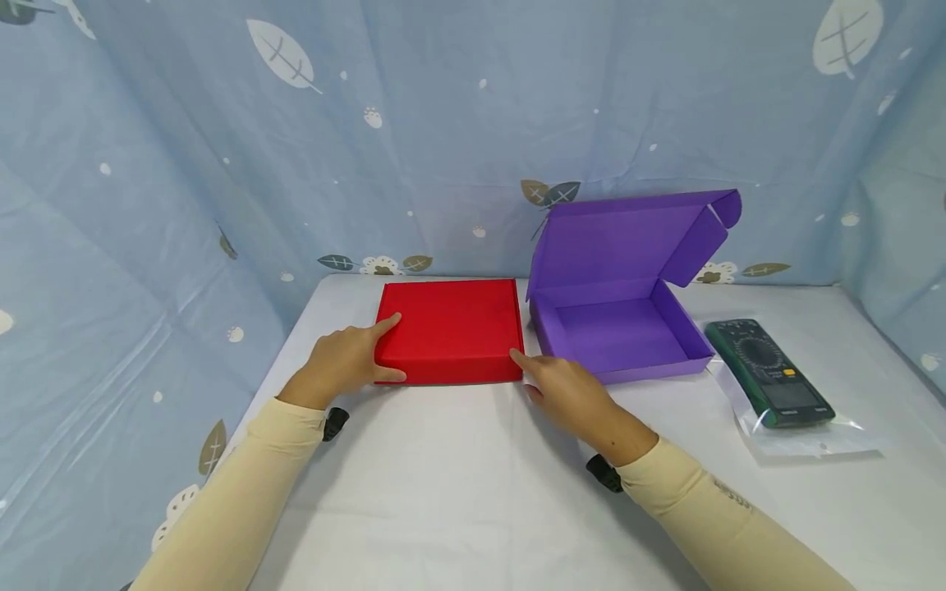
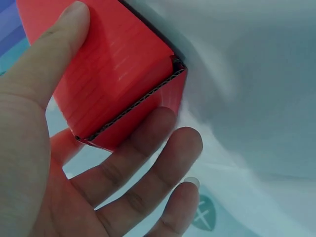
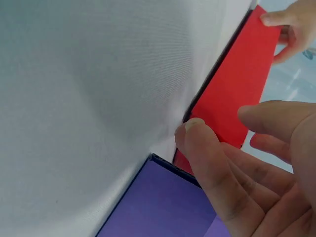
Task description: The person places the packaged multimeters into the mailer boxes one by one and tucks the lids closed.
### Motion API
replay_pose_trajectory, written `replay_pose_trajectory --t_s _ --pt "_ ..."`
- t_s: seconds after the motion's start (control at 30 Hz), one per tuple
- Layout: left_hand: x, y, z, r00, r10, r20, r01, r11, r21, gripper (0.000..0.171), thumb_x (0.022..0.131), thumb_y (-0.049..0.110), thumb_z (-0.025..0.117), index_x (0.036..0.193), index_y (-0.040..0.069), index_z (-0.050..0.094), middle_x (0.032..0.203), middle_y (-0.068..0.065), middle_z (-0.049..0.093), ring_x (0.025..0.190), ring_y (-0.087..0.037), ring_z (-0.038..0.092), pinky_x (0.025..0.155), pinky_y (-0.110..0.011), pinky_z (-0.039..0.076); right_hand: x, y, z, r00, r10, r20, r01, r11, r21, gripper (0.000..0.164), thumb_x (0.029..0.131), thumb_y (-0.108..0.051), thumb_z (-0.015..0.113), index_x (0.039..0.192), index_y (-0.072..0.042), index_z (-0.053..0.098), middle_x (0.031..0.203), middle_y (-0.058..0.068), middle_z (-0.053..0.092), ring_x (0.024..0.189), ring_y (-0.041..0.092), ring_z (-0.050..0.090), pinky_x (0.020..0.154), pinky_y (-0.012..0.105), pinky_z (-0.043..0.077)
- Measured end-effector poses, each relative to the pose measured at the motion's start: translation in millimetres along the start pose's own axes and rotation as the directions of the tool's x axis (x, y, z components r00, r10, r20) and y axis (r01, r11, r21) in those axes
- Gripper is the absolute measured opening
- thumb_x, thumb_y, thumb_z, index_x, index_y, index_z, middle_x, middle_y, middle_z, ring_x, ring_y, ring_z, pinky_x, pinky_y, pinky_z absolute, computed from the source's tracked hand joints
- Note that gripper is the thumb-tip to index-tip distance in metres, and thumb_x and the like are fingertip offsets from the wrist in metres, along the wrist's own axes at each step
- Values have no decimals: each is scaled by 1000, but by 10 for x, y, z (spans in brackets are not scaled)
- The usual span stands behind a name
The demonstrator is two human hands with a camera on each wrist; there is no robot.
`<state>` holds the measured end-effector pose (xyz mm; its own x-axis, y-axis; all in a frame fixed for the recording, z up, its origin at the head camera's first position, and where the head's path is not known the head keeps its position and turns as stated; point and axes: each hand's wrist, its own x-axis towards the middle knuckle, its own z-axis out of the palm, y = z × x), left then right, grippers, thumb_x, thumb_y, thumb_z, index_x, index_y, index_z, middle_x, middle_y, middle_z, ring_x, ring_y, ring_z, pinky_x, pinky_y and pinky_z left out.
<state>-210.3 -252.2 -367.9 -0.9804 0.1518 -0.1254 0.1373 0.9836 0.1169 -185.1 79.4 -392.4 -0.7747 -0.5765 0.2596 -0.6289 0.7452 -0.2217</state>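
Observation:
A closed red cardboard box [image 1: 454,320] lies on the white table. My left hand [image 1: 342,359] grips its left end; in the left wrist view the thumb [image 2: 64,42] lies on the red cardboard and the fingers [image 2: 143,140] bend along the end flap. At the right front corner, my right hand [image 1: 572,398] holds the box between thumb and fingers. In the right wrist view its curled fingers [image 3: 207,158] are by the end, with the thumb [image 3: 269,117] over the front face. Just right of this hand stands an open purple box [image 1: 613,332], its lid raised.
A dark green multimeter [image 1: 769,373] lies on a clear plastic bag [image 1: 813,443] at the right of the table. Behind the boxes hangs a blue curtain [image 1: 443,164] with leaf prints. The white tabletop [image 1: 443,492] spreads out in front.

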Motion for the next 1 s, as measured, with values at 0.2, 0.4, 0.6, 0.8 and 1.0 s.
replay_pose_trajectory --t_s 0.2,0.4,0.6,0.8,1.0 --pt "136 -69 -52 999 -22 27 23 1000 -15 101 77 49 83 158 22 30 117 -18 68 96 -29 63 66 -35 54 -69 -5 -14 1000 -25 -17 25 1000 13 54 83 -3 78 134 -4 62 114 13 74 96 27 74 75 34 60" --pt "244 -120 -86 999 -23 37 25 999 -37 101 78 46 84 159 22 28 129 -20 63 108 -33 60 76 -41 58 -133 11 -14 998 -45 -39 45 999 7 51 82 -3 78 132 -5 64 113 13 74 89 26 74 71 33 60" --pt "304 -130 -118 999 -2 48 4 999 -35 100 79 43 83 159 21 28 131 -21 61 110 -35 59 78 -44 58 -217 51 -57 995 -57 -86 56 998 -5 44 83 -4 77 126 -8 68 107 10 75 83 22 73 67 33 59" --pt "276 -136 -72 1000 -9 21 10 1000 -19 97 82 46 79 159 20 27 134 -22 56 116 -37 56 88 -54 55 -348 152 -194 988 -28 -150 24 999 -23 37 83 -8 79 119 -12 72 102 5 75 69 14 67 57 28 53" --pt "138 -30 -64 983 42 -176 -42 999 1 79 88 47 71 154 17 40 141 -20 49 125 -40 49 99 -65 42 -524 389 -359 980 54 -191 -60 998 -25 33 84 -10 77 117 -11 73 106 9 74 92 27 71 74 43 59"
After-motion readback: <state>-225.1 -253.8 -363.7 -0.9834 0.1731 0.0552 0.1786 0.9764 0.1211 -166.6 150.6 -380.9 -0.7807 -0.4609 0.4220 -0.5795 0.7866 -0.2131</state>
